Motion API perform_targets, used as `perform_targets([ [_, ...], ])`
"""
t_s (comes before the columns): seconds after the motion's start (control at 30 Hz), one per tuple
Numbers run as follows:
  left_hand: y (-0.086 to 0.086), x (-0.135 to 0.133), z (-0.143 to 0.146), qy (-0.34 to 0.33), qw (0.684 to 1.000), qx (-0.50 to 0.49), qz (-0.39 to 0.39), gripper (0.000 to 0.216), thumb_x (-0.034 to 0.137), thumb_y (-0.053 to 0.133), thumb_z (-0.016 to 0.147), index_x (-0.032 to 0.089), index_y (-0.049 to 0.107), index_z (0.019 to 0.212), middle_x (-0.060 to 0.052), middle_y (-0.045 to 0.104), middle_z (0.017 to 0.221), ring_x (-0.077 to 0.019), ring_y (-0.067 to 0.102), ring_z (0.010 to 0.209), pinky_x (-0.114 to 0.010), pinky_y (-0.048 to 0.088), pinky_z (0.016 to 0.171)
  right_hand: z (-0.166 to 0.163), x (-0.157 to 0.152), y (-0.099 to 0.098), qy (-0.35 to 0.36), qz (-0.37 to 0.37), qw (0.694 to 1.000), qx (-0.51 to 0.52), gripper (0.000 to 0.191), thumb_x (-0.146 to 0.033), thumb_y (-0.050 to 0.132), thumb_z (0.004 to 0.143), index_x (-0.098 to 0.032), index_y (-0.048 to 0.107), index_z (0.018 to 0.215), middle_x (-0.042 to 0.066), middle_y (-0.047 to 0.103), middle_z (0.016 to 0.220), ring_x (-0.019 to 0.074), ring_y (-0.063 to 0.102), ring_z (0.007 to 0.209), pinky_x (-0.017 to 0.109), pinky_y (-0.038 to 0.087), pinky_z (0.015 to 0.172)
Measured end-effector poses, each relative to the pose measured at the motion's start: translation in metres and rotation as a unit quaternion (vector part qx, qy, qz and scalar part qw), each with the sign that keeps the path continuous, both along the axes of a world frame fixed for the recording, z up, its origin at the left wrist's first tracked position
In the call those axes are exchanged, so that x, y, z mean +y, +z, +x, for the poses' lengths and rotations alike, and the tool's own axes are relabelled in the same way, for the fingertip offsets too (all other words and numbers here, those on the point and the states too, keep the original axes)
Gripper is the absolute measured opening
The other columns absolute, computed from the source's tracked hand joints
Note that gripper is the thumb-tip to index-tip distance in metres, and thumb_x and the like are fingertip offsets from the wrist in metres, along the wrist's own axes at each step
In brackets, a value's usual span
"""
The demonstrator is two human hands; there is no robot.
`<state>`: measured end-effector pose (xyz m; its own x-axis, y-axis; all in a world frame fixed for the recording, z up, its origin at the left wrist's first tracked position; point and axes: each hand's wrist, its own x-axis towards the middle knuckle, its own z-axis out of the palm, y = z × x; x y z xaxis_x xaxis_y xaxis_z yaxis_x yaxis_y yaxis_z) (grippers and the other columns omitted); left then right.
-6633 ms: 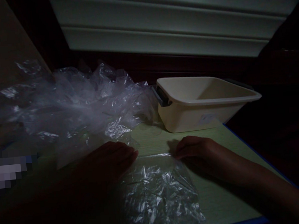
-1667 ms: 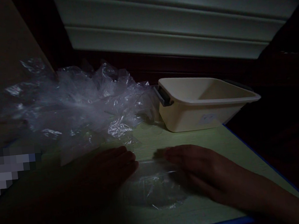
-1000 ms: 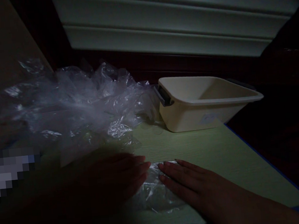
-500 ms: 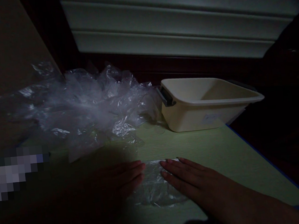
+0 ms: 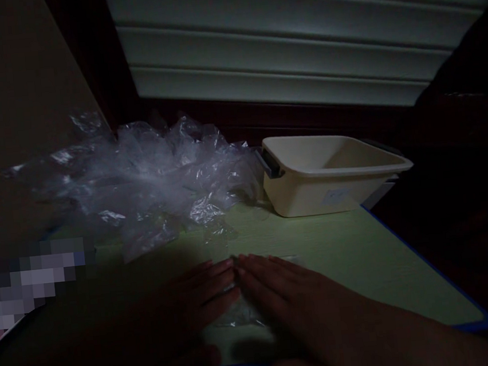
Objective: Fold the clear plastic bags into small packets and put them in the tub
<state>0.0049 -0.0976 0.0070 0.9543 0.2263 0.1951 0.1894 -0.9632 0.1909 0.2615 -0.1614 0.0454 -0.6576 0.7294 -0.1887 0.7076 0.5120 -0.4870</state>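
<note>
A clear plastic bag (image 5: pixel 239 314) lies flat on the light green tabletop (image 5: pixel 351 270) near its front edge. My left hand (image 5: pixel 199 302) rests on its left side, palm down, fingers stretched out and deep in shadow. Over its right side lies my right hand (image 5: pixel 294 299), also flat, with straight fingers. The fingertips of both hands meet near the bag's far edge. Much of the bag is hidden beneath the hands; a small corner shows past the right fingers.
A large heap of crumpled clear plastic bags (image 5: pixel 152 174) fills the back left of the table. Beside it stands a cream plastic bin (image 5: pixel 305 194) with a grey handle, at the back right. A pixelated item (image 5: pixel 33 284) lies at the left. Pale slats (image 5: pixel 277 41) rise behind.
My right hand has slid left across the plastic bag until its fingertips reach those of my left hand. Less of the bag shows. The camera view has shifted slightly.
</note>
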Motion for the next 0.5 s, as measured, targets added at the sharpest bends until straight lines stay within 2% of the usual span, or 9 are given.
perform_targets([
  [0.13, 0.005, 0.0, 0.001, 0.002, 1.0, 0.01, 0.02, 0.062, 0.039, 0.048, 0.098, 0.02, 0.018, 0.149, -0.002, 0.021, 0.155, -0.015, 0.02, 0.142, -0.024, 0.008, 0.117, 0.0, -0.004, -0.007, -0.011, -0.033, 0.998, -0.048, 0.088, -0.063, 0.042, 0.091, -0.004, 0.011, 0.148, 0.017, 0.001, 0.154, 0.0298, 0.003, 0.143, 0.048, 0.007, 0.115],
  [0.3, 0.013, -0.001, -0.001, 0.008, 0.999, 0.036, 0.034, 0.053, 0.037, 0.049, 0.097, 0.019, 0.032, 0.145, -0.002, 0.026, 0.153, -0.0177, 0.028, 0.14, -0.025, 0.015, 0.116, 0.021, -0.012, -0.007, -0.029, -0.045, 0.996, -0.078, 0.082, -0.059, 0.04, 0.093, -0.006, 0.01, 0.148, 0.016, -0.002, 0.153, 0.0328, 0.001, 0.142, 0.054, 0.011, 0.113],
  [0.4, 0.013, -0.001, -0.002, 0.016, 0.999, 0.037, 0.034, 0.053, 0.035, 0.05, 0.097, 0.02, 0.033, 0.145, -0.001, 0.028, 0.153, -0.0178, 0.03, 0.139, -0.026, 0.017, 0.116, 0.04, -0.022, -0.012, -0.059, -0.038, 0.995, -0.069, 0.078, -0.058, 0.035, 0.094, -0.008, 0.011, 0.149, 0.014, 0.0, 0.155, 0.0341, 0.002, 0.142, 0.057, 0.012, 0.113],
  [0.5, 0.009, 0.001, -0.002, 0.006, 0.999, 0.032, 0.023, 0.055, 0.036, 0.049, 0.098, 0.022, 0.029, 0.147, -0.001, 0.027, 0.153, -0.018, 0.03, 0.139, -0.026, 0.019, 0.116, 0.056, -0.028, -0.019, -0.094, -0.021, 0.995, -0.025, 0.068, -0.054, 0.035, 0.096, -0.014, 0.021, 0.15, 0.013, 0.012, 0.157, 0.0343, 0.01, 0.143, 0.059, 0.019, 0.112],
])
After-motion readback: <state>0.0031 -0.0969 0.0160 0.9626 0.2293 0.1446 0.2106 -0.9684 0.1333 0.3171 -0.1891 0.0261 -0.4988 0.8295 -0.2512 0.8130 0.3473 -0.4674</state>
